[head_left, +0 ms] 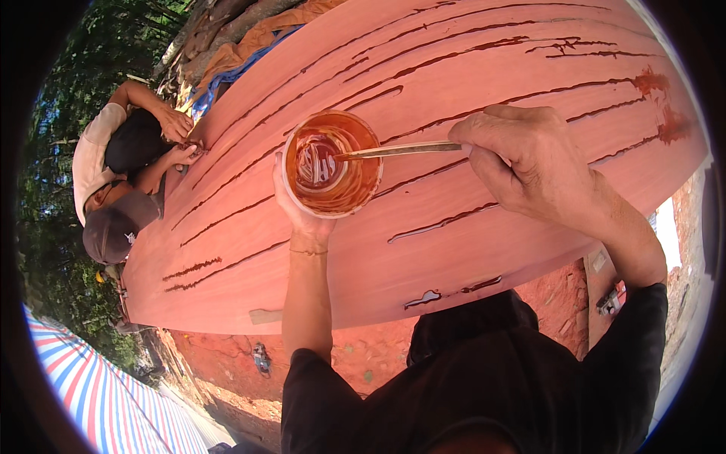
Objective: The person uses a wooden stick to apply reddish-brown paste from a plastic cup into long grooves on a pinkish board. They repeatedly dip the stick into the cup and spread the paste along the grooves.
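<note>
My left hand (pixel 301 218) is wrapped round a round plastic tub (pixel 361 144), holding it tilted so its inside shows. Dark red-brown liquid (pixel 321 165) coats the tub's bottom and walls. Between the thumb and fingers of my right hand (pixel 522 155) is a thin wooden stick (pixel 416 149), its far tip inside the tub. Both hands are above a large reddish wooden slab (pixel 363 280). Long dark lines (pixel 446 221) of glossy liquid run along cracks in the slab, and smears (pixel 671 125) mark its right end.
At the far left another person (pixel 125 163) bends over the slab's edge, hands on it. A small flat piece (pixel 265 316) lies near the front edge. Below are a power tool (pixel 261 357) on red ground and a striped tarp (pixel 91 386). Orange cloth (pixel 242 53) lies behind.
</note>
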The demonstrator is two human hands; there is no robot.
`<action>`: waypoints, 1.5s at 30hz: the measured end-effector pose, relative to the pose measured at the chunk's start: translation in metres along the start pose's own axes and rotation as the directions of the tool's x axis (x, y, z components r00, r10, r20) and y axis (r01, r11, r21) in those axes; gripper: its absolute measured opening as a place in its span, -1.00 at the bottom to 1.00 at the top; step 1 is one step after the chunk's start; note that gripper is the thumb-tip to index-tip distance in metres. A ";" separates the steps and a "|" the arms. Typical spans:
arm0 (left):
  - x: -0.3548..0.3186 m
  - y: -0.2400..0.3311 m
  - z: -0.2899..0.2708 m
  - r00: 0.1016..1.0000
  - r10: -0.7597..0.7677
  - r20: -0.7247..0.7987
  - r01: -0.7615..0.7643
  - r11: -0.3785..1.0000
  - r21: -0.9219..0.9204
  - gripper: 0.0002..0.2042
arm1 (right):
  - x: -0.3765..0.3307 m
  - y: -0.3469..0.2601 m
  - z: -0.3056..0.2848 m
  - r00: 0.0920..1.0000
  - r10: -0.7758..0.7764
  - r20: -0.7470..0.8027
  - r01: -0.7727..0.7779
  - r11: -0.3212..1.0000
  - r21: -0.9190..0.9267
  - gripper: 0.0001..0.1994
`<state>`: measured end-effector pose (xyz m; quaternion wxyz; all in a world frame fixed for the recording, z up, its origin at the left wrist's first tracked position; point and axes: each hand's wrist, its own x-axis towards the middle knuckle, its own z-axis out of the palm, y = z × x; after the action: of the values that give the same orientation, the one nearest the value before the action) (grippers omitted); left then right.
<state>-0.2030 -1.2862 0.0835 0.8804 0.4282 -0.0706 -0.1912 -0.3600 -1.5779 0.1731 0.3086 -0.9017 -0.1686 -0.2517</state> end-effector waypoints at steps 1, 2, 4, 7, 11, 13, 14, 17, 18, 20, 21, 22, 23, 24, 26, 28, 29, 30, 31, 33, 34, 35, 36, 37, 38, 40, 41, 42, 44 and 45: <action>0.003 -0.001 0.003 1.000 -0.001 -0.022 0.002 0.999 0.050 -0.47 | 0.004 0.003 0.001 1.000 0.012 0.023 -0.011 0.998 -0.057 -0.83; 0.004 -0.003 0.005 1.000 0.020 0.005 -0.020 0.991 0.134 -0.43 | 0.008 0.005 0.002 0.999 0.026 0.046 -0.020 0.993 -0.113 -0.84; 0.007 -0.005 0.009 1.000 0.004 -0.018 -0.001 0.985 0.171 -0.38 | 0.016 0.011 0.006 0.998 0.030 0.057 -0.019 0.984 -0.176 -0.89; 0.011 -0.005 0.011 1.000 -0.020 -0.024 0.024 0.983 0.180 -0.32 | 0.023 0.017 0.014 0.999 0.023 0.043 -0.014 0.980 -0.198 -0.96; 0.012 -0.002 0.011 0.998 -0.015 -0.062 0.027 0.978 0.205 -0.29 | 0.021 0.020 0.023 0.999 0.052 0.011 -0.050 0.988 -0.144 -0.95; 0.011 -0.001 0.012 1.000 -0.015 0.010 0.012 0.971 0.238 -0.29 | 0.019 0.021 0.025 0.997 0.069 0.015 -0.067 0.990 -0.126 -0.95; 0.011 -0.001 0.012 0.999 -0.013 0.048 0.001 0.967 0.255 -0.29 | 0.017 0.022 0.025 0.995 0.085 0.043 -0.079 0.987 -0.141 -0.94; 0.007 -0.005 0.015 0.998 -0.014 0.054 0.001 0.973 0.230 -0.30 | 0.011 0.019 0.025 0.993 0.085 0.079 -0.073 0.987 -0.144 -0.91; 0.006 -0.005 0.016 0.999 -0.027 0.021 0.022 0.974 0.223 -0.30 | 0.009 0.017 0.025 0.992 0.087 0.090 -0.073 0.987 -0.143 -0.90; 0.007 -0.006 0.018 0.999 -0.035 0.028 0.029 0.981 0.189 -0.31 | 0.007 0.015 0.021 0.995 0.088 0.045 -0.081 0.988 -0.135 -0.91; 0.007 -0.006 0.019 0.999 -0.034 0.021 0.029 0.979 0.204 -0.30 | 0.006 0.014 0.018 0.997 0.076 0.021 -0.073 0.990 -0.123 -0.91; 0.006 -0.007 0.020 0.999 -0.034 0.013 0.030 0.975 0.219 -0.30 | 0.006 0.014 0.015 0.998 0.059 0.010 -0.057 0.987 -0.149 -0.88; 0.005 -0.007 0.020 0.999 -0.034 0.005 0.032 0.972 0.235 -0.30 | 0.006 0.016 0.010 0.999 0.032 -0.006 -0.032 0.986 -0.166 -0.84; 0.005 -0.007 0.021 0.998 -0.043 0.036 0.035 0.980 0.197 -0.32 | 0.005 0.016 0.008 1.000 0.005 -0.030 -0.010 0.981 -0.196 -0.80; 0.005 -0.008 0.023 0.994 -0.062 0.094 0.049 0.991 0.128 -0.35 | 0.005 0.018 0.009 0.998 0.006 -0.056 -0.017 0.983 -0.184 -0.89; 0.005 -0.008 0.026 0.992 -0.048 0.113 0.035 0.993 0.115 -0.35 | 0.003 0.018 0.013 0.999 0.021 -0.050 -0.029 0.985 -0.173 -0.92; 0.005 -0.008 0.027 0.994 -0.041 0.099 0.030 0.993 0.111 -0.35 | 0.001 0.018 0.016 0.999 0.031 -0.028 -0.035 0.986 -0.165 -0.92; 0.004 -0.007 0.028 0.993 -0.051 0.110 0.038 0.993 0.112 -0.36 | -0.001 0.018 0.019 0.999 0.041 -0.006 -0.041 0.987 -0.157 -0.92; 0.003 -0.005 0.029 0.993 -0.064 0.102 0.052 0.992 0.115 -0.36 | -0.003 0.017 0.021 0.999 0.032 0.001 -0.031 0.990 -0.138 -0.92; 0.002 -0.005 0.031 0.992 -0.070 0.103 0.059 0.992 0.112 -0.37 | -0.006 0.015 0.024 1.000 0.022 0.019 -0.020 0.995 -0.094 -0.92; 0.004 -0.005 0.032 0.992 -0.061 0.114 0.049 0.993 0.105 -0.37 | -0.008 0.014 0.022 0.999 0.019 0.027 -0.016 0.994 -0.108 -0.88; 0.005 -0.005 0.033 0.988 -0.055 0.142 0.047 0.997 0.059 -0.38 | -0.011 0.013 0.018 0.999 0.022 0.039 -0.017 0.993 -0.119 -0.83; 0.005 -0.005 0.034 0.987 -0.050 0.151 0.038 0.996 0.081 -0.38 | -0.012 0.013 0.014 0.998 0.027 0.054 -0.019 0.990 -0.142 -0.79; 0.005 -0.005 0.036 0.983 -0.046 0.177 0.036 0.997 0.062 -0.39 | -0.013 0.013 0.010 1.000 0.019 0.008 -0.018 0.993 -0.118 -0.79; 0.004 -0.006 0.037 0.982 -0.045 0.186 0.041 0.999 0.027 -0.39 | -0.013 0.014 0.006 0.999 0.017 -0.035 -0.021 0.994 -0.104 -0.80; 0.001 -0.009 0.042 0.990 -0.089 0.107 0.078 0.991 0.107 -0.38 | -0.012 0.015 0.003 0.997 0.016 -0.075 -0.024 0.994 -0.108 -0.80; 0.000 -0.012 0.045 0.991 -0.114 0.071 0.104 0.986 0.127 -0.38 | -0.011 0.016 0.005 0.997 0.015 -0.074 -0.024 0.991 -0.128 -0.80; -0.002 -0.013 0.047 0.993 -0.080 0.087 0.057 0.968 0.245 -0.37 | -0.011 0.016 0.006 0.996 0.006 -0.084 -0.019 0.988 -0.152 -0.80; -0.003 -0.015 0.050 0.993 -0.096 0.067 0.075 0.960 0.269 -0.36 | -0.012 0.012 0.015 0.997 0.021 -0.076 -0.030 0.993 -0.113 -0.88; -0.004 -0.015 0.049 0.991 -0.107 0.074 0.087 0.967 0.238 -0.36 | -0.013 0.010 0.018 0.997 0.023 -0.072 -0.029 0.995 -0.092 -0.92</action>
<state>-0.2247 -1.3291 0.1026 0.8094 0.5233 -0.1094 -0.2428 -0.3599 -1.5757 0.1494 0.2754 -0.9076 -0.1339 -0.2871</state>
